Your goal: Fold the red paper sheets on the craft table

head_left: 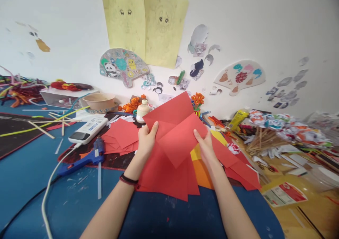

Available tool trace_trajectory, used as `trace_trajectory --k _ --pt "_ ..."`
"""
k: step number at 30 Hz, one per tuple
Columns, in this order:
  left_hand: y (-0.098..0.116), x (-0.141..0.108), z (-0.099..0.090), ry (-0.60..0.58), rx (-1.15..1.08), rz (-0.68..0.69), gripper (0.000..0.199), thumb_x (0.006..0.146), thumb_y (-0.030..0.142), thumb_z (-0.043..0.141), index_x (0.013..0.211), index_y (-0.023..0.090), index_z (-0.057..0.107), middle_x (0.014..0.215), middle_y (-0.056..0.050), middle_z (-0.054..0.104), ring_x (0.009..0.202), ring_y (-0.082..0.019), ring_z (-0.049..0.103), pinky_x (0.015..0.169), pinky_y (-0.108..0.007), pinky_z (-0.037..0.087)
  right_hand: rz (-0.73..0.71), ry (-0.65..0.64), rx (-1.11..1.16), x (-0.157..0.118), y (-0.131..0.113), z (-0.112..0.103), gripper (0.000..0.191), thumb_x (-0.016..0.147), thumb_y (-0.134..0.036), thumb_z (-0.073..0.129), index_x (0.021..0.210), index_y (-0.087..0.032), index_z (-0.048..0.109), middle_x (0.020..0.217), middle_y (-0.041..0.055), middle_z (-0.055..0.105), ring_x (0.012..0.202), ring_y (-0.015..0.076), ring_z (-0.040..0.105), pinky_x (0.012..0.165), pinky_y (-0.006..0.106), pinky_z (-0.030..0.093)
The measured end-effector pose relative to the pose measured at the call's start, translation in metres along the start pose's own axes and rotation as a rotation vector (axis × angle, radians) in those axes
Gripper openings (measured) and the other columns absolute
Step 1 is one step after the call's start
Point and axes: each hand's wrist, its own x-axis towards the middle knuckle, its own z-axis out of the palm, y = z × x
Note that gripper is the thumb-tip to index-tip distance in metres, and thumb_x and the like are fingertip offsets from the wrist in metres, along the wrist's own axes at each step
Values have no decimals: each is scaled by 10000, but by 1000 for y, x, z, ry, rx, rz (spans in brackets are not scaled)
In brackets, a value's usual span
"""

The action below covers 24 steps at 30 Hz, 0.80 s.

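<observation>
A red paper sheet with a crease or overlapping layer (180,140) is held up in the middle. My left hand (148,136) pinches its left edge, thumb on the near face. At its right edge, my right hand (203,138) grips it the same way. Whether this is one folded sheet or two, I cannot tell. Below lie larger red sheets (166,179), with orange paper (203,172) partly under them. A stack of smaller red pieces (123,134) rests to the left, and more red strips (242,170) lie to the right.
A blue glue gun (88,159) and a white power strip (88,130) with cables are on the left. Behind the papers stands a glue bottle (143,111). A large yellowish container (286,193) lies at the right, near wooden sticks (261,140) and scissors (266,165).
</observation>
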Motion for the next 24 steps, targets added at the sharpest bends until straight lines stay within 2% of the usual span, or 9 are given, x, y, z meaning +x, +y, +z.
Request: trace_trajectory --k 4,6,7,10,12,13,15,19,24 --pt "7 4 -8 -34 103 65 377 780 494 668 812 120 698 820 -45 707 729 -165 614 627 -233 474 -199 174 -390 7 -1 -9 1091 645 -535 774 1494 -171 195 1490 196 348 1326 325 408 1099 508 324" --pt "11 5 -11 -42 123 65 381 768 504 675 761 122 688 746 -26 687 669 -148 592 582 -220 450 -263 188 -513 8 -2 -13 1104 619 -537 789 1493 -157 230 1499 204 333 1345 341 372 1112 539 279" --pt "13 5 -12 -47 127 59 388 759 510 681 734 123 681 713 -19 676 646 -143 583 562 -216 439 -270 155 -524 8 -3 -14 1044 623 -537 785 1471 -168 300 1486 190 367 1338 339 385 1108 542 283" --pt "19 6 -16 -89 76 8 402 735 522 701 718 122 678 708 -26 679 643 -149 590 554 -217 442 -111 -98 -340 6 -7 -16 686 673 -541 750 1250 -203 597 1301 138 598 1198 322 548 1026 512 409" --pt "22 6 -18 -117 -9 -42 402 721 517 720 761 119 693 765 -50 704 678 -168 618 594 -237 478 78 -251 -128 4 -11 -17 530 683 -537 749 1087 -200 693 1109 122 708 1037 310 650 921 470 499" --pt "23 7 -19 -122 -53 -68 405 715 514 728 786 116 699 784 -61 713 689 -177 629 610 -250 493 149 -284 -39 4 -13 -18 489 674 -528 763 1030 -196 713 1039 117 731 965 301 677 875 446 524" --pt "25 7 -21 -125 -106 -123 418 703 514 742 806 111 705 776 -77 721 672 -187 641 603 -262 505 227 -291 67 2 -18 -21 434 647 -503 797 948 -198 733 962 102 750 859 276 701 810 398 545" --pt "27 7 -24 -199 -128 -223 454 694 544 742 817 108 715 741 -89 727 631 -200 651 564 -270 503 318 -344 90 -1 -29 -26 384 657 -502 795 900 -210 743 883 76 759 743 241 701 714 341 546" --pt "31 4 -24 -260 -115 -255 490 694 583 725 828 111 729 659 -74 709 585 -181 634 549 -260 485 316 -330 81 -6 -35 -22 362 643 -490 806 861 -215 717 842 61 748 722 229 683 680 326 536"
